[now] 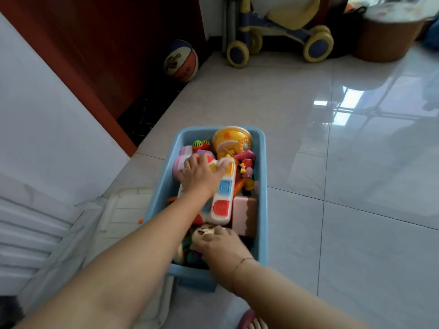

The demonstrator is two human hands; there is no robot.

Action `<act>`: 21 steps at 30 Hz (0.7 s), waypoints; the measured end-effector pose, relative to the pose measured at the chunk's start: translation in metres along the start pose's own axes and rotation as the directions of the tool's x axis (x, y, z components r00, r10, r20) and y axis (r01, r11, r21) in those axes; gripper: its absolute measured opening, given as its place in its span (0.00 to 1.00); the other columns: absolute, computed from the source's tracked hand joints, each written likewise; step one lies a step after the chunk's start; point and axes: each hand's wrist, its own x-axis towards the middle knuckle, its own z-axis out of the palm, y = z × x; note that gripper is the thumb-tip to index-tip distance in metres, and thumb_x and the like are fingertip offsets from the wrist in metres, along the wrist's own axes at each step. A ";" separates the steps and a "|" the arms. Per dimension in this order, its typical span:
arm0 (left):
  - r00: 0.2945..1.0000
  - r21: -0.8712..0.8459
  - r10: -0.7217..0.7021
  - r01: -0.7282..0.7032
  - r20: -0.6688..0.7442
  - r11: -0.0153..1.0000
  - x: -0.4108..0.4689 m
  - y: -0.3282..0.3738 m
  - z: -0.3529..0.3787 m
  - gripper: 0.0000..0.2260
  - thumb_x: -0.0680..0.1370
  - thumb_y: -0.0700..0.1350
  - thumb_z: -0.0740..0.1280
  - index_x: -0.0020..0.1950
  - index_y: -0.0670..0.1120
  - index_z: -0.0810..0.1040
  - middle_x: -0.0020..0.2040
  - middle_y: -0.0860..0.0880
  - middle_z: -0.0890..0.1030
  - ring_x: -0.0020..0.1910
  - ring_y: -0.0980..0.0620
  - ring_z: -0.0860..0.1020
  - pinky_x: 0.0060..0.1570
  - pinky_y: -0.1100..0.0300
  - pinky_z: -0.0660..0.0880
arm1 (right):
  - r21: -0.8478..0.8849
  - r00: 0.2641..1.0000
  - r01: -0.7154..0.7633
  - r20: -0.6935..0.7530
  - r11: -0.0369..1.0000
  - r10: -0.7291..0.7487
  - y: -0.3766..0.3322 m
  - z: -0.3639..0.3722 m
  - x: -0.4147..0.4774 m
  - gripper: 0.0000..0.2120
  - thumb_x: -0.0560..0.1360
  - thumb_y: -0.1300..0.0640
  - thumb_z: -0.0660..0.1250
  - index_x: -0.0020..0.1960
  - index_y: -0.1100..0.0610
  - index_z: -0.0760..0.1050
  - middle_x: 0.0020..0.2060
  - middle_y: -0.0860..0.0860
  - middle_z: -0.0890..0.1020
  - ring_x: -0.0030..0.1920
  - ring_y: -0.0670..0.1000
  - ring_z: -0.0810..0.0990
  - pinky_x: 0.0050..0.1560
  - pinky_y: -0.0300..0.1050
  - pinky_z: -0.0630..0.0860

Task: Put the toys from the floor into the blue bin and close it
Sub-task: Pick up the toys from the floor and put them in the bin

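Note:
The blue bin [262, 186] stands open on the tiled floor, heaped with toys. My left hand [202, 172] lies on top of a long white toy with coloured buttons [223, 203], fingers spread over it and a pink toy [181, 160]. At the bin's near end my right hand [221, 245] grips a round beige toy [204, 231] among small coloured pieces. A yellow dome toy [234, 138] fills the far end, and a pink block [244, 217] sits along the right wall. The white lid [123, 210] lies flat on the floor left of the bin.
A striped ball [181, 60] rests by the red door [95, 55] at the back left. A yellow and blue ride-on [280, 32] and a brown basket [387, 36] stand at the back. White bedding [35, 222] lies left. A pink slipper [249, 320] is near the bottom edge.

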 end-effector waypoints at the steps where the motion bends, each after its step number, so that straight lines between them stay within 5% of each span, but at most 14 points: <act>1: 0.997 0.028 0.001 -0.004 0.083 1.000 -0.003 -0.004 -0.002 0.35 0.73 0.72 0.50 0.73 0.52 0.57 0.76 0.45 0.56 0.75 0.42 0.54 0.70 0.39 0.52 | 0.050 1.000 0.014 0.016 0.999 -0.015 -0.001 0.005 0.002 0.21 0.77 0.59 0.60 0.69 0.56 0.66 0.66 0.57 0.72 0.62 0.61 0.68 0.64 0.55 0.63; 5: 0.976 0.099 -0.023 0.002 0.215 0.995 -0.015 -0.019 0.002 0.46 0.65 0.78 0.49 0.76 0.56 0.39 0.78 0.49 0.37 0.76 0.43 0.37 0.69 0.32 0.42 | 0.083 0.998 0.048 0.026 0.995 -0.050 -0.006 0.012 0.001 0.22 0.76 0.59 0.61 0.69 0.52 0.65 0.67 0.55 0.69 0.66 0.61 0.64 0.70 0.59 0.57; 11: 0.954 0.064 -0.005 -0.015 0.299 0.998 -0.009 0.005 -0.015 0.43 0.69 0.73 0.57 0.76 0.54 0.46 0.78 0.48 0.43 0.76 0.38 0.43 0.70 0.36 0.52 | 0.039 0.998 0.043 0.038 0.998 -0.045 -0.005 0.008 -0.009 0.26 0.75 0.61 0.62 0.72 0.51 0.60 0.68 0.54 0.68 0.67 0.61 0.64 0.66 0.58 0.60; 18: 0.907 0.099 -0.076 0.038 0.414 0.994 -0.019 0.009 -0.022 0.45 0.67 0.75 0.57 0.76 0.54 0.46 0.78 0.46 0.46 0.76 0.38 0.44 0.70 0.37 0.55 | 0.038 0.999 0.004 -0.043 0.999 -0.002 0.010 0.011 -0.034 0.29 0.75 0.59 0.62 0.70 0.44 0.54 0.69 0.51 0.69 0.73 0.58 0.57 0.73 0.62 0.37; 21: 0.883 -0.021 -0.073 0.093 0.464 0.995 -0.013 0.010 -0.027 0.44 0.70 0.73 0.54 0.77 0.52 0.44 0.78 0.45 0.44 0.77 0.39 0.46 0.73 0.40 0.53 | -0.019 0.988 -0.085 -0.129 0.996 0.082 0.039 0.002 -0.047 0.22 0.76 0.57 0.61 0.67 0.47 0.59 0.68 0.50 0.69 0.73 0.55 0.59 0.72 0.58 0.33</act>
